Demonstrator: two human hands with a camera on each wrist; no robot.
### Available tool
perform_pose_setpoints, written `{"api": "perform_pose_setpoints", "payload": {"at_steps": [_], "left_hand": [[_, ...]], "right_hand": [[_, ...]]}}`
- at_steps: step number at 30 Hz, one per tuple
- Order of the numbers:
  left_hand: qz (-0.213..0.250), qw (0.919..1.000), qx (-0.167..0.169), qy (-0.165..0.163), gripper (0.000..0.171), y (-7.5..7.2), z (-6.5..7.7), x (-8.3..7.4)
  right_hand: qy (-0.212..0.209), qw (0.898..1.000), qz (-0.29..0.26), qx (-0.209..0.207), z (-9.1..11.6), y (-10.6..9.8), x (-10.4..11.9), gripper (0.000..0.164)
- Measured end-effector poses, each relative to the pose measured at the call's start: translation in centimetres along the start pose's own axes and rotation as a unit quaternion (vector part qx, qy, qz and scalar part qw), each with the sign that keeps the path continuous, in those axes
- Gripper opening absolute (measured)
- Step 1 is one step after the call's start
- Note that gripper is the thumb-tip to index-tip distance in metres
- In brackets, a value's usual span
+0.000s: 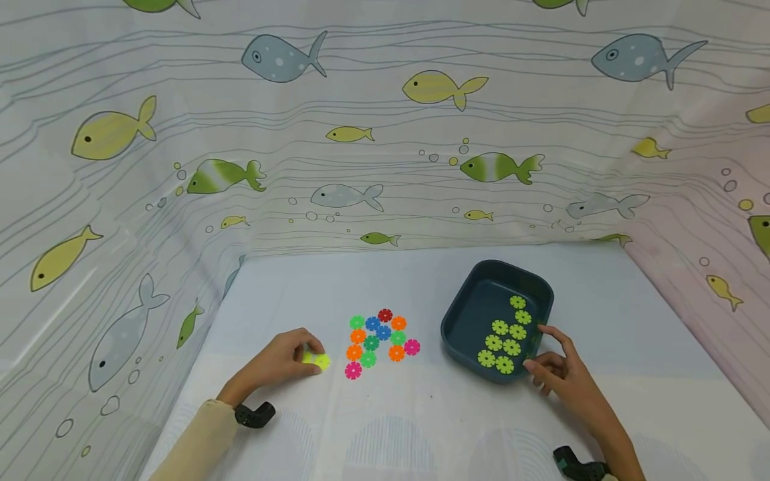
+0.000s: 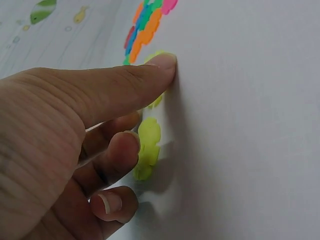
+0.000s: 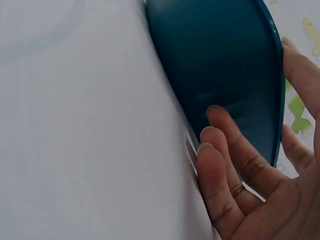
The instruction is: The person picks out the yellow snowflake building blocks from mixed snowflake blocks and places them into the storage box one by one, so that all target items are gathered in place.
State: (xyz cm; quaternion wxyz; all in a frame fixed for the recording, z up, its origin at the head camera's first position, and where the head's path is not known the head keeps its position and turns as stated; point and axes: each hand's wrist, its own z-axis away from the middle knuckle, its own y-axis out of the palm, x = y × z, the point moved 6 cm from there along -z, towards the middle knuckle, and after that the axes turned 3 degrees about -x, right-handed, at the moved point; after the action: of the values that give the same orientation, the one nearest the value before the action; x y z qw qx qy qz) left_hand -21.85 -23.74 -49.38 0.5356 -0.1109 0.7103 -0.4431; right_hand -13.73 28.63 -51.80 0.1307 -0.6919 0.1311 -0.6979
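My left hand (image 1: 285,361) is at the left of the table, thumb and forefinger curled about yellow snowflake-shaped discs (image 1: 323,361). In the left wrist view, the thumb covers part of one yellow disc, and more yellow pieces (image 2: 149,145) lie by the curled fingers. The forefinger tip is mostly hidden. A dark teal tray (image 1: 469,310) stands at the right, with several yellow discs (image 1: 500,327) lying inside its right part. My right hand (image 1: 562,371) holds that tray at its near right side; fingertips touch the outer wall (image 3: 220,65) and rim.
Between the hands lies a loose group of discs, with orange (image 1: 357,336), blue (image 1: 383,333), green (image 1: 368,359), pink (image 1: 353,370) and dark red (image 1: 385,315) ones. The white tabletop (image 1: 409,421) is bordered by a fish-patterned curtain (image 1: 385,160) behind and at both sides.
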Motion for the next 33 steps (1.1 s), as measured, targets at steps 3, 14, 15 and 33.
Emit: {"api": "perform_pose_setpoints", "payload": {"at_steps": [3,14,15,33], "left_hand": [[0.002,0.9999,0.000,-0.012,0.029,-0.1,-0.1,0.0],[0.021,0.9997,0.012,-0.010,0.020,0.1,-0.5,0.3],[0.021,0.9996,0.014,-0.011,0.020,0.2,-0.5,0.3],[0.015,0.9997,0.016,-0.004,0.014,0.2,-2.3,-1.1]], "right_hand": [[0.000,1.000,-0.002,0.002,0.0,0.0,0.0,0.079],[-0.003,1.000,-0.009,0.001,0.0,0.0,-0.1,0.078],[-0.003,1.000,-0.009,0.002,0.0,0.0,-0.1,0.078],[-0.007,1.000,-0.011,-0.001,-0.1,0.0,-0.1,0.079]]}}
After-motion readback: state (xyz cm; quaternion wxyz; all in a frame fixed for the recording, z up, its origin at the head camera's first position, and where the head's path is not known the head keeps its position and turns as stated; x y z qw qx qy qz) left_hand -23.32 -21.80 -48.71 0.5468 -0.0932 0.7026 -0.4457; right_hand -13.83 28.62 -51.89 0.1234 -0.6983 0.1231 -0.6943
